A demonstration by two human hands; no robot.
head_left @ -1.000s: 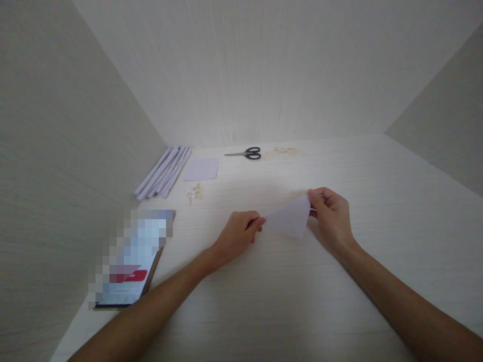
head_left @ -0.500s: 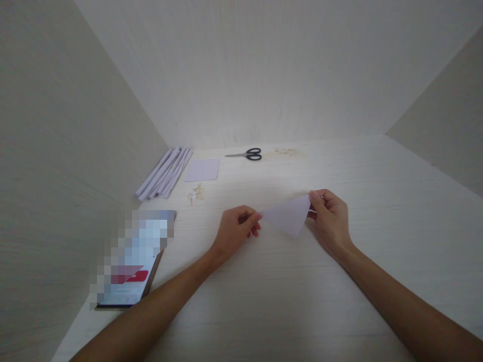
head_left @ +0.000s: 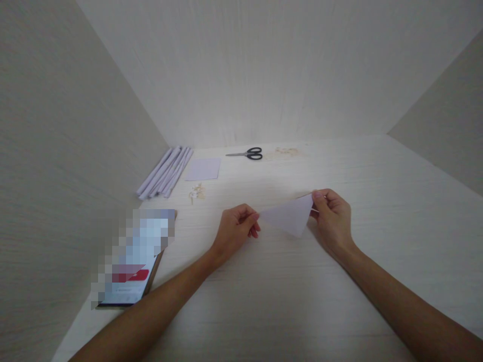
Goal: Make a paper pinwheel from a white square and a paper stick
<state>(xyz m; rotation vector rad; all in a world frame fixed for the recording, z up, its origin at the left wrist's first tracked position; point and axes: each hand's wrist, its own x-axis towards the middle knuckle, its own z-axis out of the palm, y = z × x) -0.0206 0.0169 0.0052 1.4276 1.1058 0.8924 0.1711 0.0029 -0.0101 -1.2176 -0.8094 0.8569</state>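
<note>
Paper triangle (head_left: 289, 217): A pale, faintly lilac piece of paper tapers to a narrow tip at its left and broadens to a straight edge at its right, its surface smooth; how many layers it has cannot be told.

Place at the table: The triangle sits just right of and below the middle of the frame, stretched between two bare hands over a whitish tabletop (head_left: 260, 301). Its lower right corner is free of both hands; whether it touches the surface is unclear.

Left hand (head_left: 236, 226): Thumb and forefinger close in a pinch on the narrow tip, the remaining fingers curled loosely below.

Right hand (head_left: 334, 218): The thumb presses the upper right corner from above, the other fingers bent behind the paper in a light grip.

Upper middle of the frame: Black-handled scissors (head_left: 247, 154) lie well apart from both hands, blades pointing left.

Upper left: Paper rolls (head_left: 164, 172) lie bunched near a square sheet (head_left: 203, 169).
</note>
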